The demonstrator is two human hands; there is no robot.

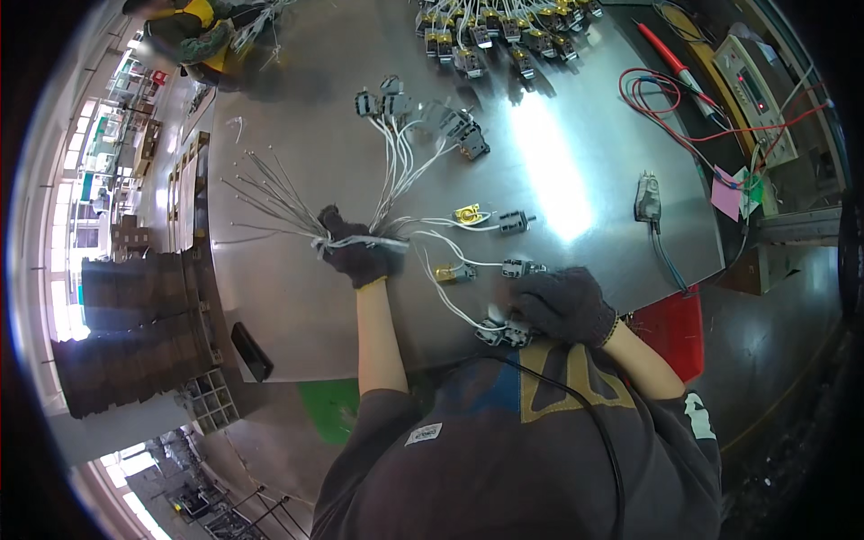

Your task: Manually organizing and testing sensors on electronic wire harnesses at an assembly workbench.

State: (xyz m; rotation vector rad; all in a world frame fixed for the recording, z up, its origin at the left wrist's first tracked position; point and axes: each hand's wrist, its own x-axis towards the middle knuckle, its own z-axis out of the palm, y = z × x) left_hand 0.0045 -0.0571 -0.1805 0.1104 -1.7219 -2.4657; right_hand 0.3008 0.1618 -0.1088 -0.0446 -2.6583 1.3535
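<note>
My left hand, in a dark knitted glove, is closed around a bundle of white wires. Bare wire ends fan out to its left. On the other side, the wires lead to grey-black connectors and, nearer me, to small black connectors and yellow-and-black ones. My right hand, gloved alike, has its fingers bent beside a black connector and a grey-black connector cluster. What sits between its fingertips is hidden and blurred.
Many wired connectors lie at the table's far edge. To the right are a plug with a cable, a red-handled tool, red leads and a meter box. A black object lies front left. Another person works far left.
</note>
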